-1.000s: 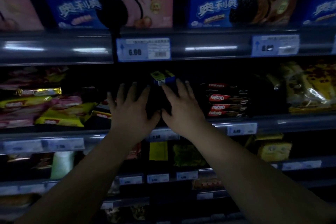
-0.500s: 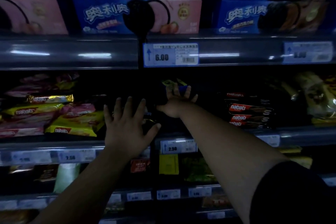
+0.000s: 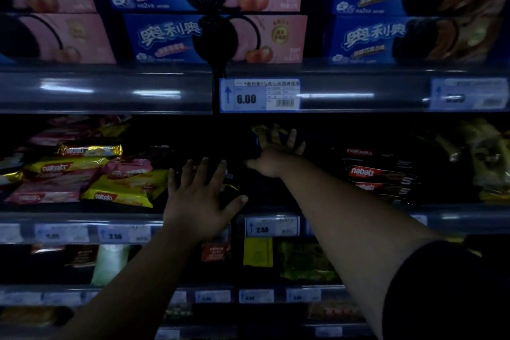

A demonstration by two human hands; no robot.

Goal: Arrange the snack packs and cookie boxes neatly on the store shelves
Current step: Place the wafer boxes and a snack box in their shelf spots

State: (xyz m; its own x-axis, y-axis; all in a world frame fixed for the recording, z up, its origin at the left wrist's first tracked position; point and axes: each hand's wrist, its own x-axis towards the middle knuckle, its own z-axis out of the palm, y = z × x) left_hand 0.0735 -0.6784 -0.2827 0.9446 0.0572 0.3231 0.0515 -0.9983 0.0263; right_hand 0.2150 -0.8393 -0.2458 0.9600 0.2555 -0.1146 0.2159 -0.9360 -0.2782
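Observation:
My right hand (image 3: 276, 154) reaches deep into the dark middle shelf, fingers spread against a small blue and yellow snack pack (image 3: 262, 132) at the back. My left hand (image 3: 198, 196) is flat, fingers spread, over dark packs (image 3: 231, 188) at the shelf's front edge. Yellow and pink Nabati wafer packs (image 3: 121, 190) lie in a loose pile to the left. Dark Nabati packs (image 3: 378, 174) are stacked to the right. Blue and pink cookie boxes (image 3: 215, 36) stand on the shelf above.
A shelf rail with a 6.00 price tag (image 3: 259, 95) runs above my hands; a lower rail carries a 2.50 tag (image 3: 271, 226). Yellowish bags (image 3: 485, 152) sit far right. Lower shelves hold green and yellow packs (image 3: 303, 259). The lighting is very dim.
My right hand has pushed further back into the shelf with the small pack. My left hand stayed spread at the front. The view moved closer and slightly right.

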